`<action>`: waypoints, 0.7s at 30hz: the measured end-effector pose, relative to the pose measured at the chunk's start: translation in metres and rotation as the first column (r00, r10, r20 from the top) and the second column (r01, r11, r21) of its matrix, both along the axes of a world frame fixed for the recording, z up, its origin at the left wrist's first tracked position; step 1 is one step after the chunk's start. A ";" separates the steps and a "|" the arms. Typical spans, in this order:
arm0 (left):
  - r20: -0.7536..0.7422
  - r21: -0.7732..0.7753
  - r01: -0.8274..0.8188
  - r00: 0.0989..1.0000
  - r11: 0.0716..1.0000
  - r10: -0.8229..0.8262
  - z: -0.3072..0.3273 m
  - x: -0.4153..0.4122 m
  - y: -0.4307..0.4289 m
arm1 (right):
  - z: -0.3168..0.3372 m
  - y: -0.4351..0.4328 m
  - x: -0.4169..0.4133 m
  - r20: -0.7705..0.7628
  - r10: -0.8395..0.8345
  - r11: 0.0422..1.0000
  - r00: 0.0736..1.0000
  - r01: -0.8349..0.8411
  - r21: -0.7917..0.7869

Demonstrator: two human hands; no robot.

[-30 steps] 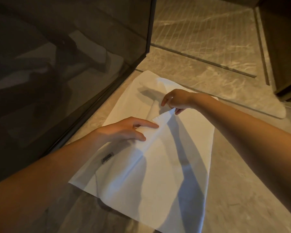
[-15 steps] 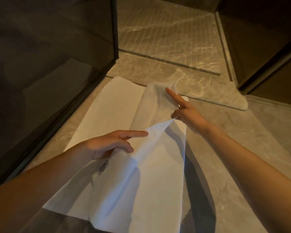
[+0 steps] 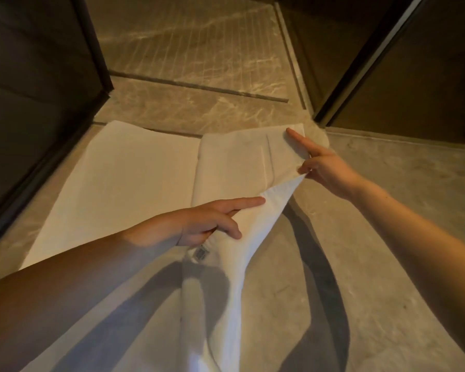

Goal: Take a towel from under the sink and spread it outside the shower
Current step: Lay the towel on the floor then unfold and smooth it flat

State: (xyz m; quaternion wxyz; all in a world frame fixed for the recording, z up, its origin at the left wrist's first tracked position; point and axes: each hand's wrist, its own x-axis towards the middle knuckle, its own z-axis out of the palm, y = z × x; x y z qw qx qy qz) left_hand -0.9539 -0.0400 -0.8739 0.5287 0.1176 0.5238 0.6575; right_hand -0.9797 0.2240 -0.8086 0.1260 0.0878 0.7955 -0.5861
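1. Head view: a white towel (image 3: pixel 134 183) lies on the grey stone floor (image 3: pixel 387 237). It sits just outside the shower, whose grooved floor (image 3: pixel 193 49) shows at 12 o'clock.
2. Its long axis runs from 7 o'clock, near the person, up toward 12 o'clock. The far short edge lies along the shower sill (image 3: pixel 199 108).
3. The half toward 9 o'clock lies flat, beside the dark glass panel (image 3: pixel 32 103) that fills 9 to 10 o'clock.
4. The half toward 3 o'clock is doubled over on itself, and a ridge of cloth is lifted off the floor between the two hands.
5. The left grip (image 3: pixel 207 221) is at the centre. It pinches the raised fold between thumb and curled fingers, with the index finger straight and pointing toward 3 o'clock.
6. A small sewn label (image 3: pixel 200 254) shows on the cloth just below that hand, toward 6 o'clock.
7. The right grip (image 3: pixel 328 170) is at 2 o'clock. It pinches the towel's edge between thumb and curled fingers.
8. Its index finger (image 3: pixel 298 140) lies straight on the far corner, pointing toward 11 o'clock.
9. A dark door frame (image 3: pixel 360 57) slants across 1 to 2 o'clock, beyond the right hand.
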 end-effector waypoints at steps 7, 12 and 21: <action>0.035 0.040 0.121 0.992 0.992 -0.122 0.003 0.011 0.070 | 0.004 0.062 0.015 0.045 -0.080 0.996 0.996 0.079 0.039; 0.043 0.055 0.108 0.993 0.993 -0.111 0.004 0.026 0.115 | 0.002 0.100 0.022 0.079 -0.144 0.987 0.986 0.138 0.086; 0.196 0.126 0.074 0.976 0.989 -0.098 -0.004 0.029 0.159 | -0.011 0.151 0.028 0.080 -0.192 0.966 0.978 0.174 0.189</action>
